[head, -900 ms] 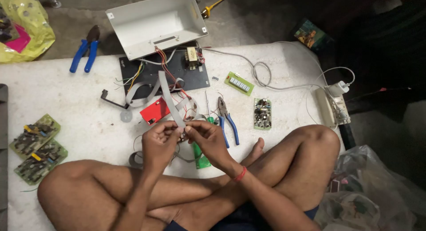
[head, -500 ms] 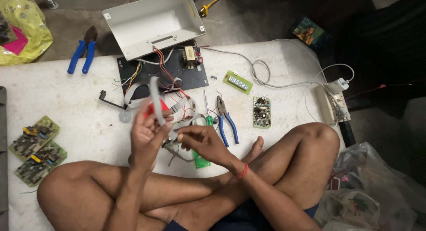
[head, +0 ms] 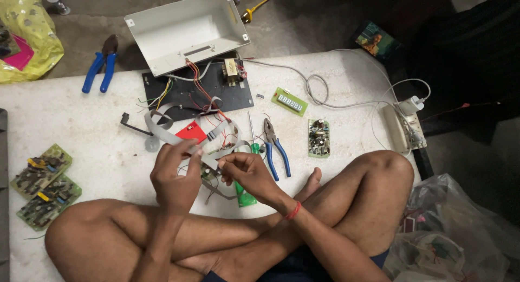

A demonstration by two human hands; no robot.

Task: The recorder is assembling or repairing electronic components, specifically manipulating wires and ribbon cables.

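Both hands working a grey ribbon cable over a messy white table

Far left of the frame, two green circuit boards (head: 40,185) are sitting at the table (head: 97,130) edge, with blue pliers (head: 100,65) lying up in the upper left. Just left of center, the left hand (head: 174,176) is pinching the flat grey ribbon cable (head: 168,135) between thumb and fingertips, and the cable is looping up toward the black base plate (head: 238,95) under the open white case (head: 187,30). Right beside it the right hand (head: 246,173) is pinching the cable's end, fingers pressed together. More blue-handled pliers (head: 276,152) and a small green board (head: 319,137) are lying further right.
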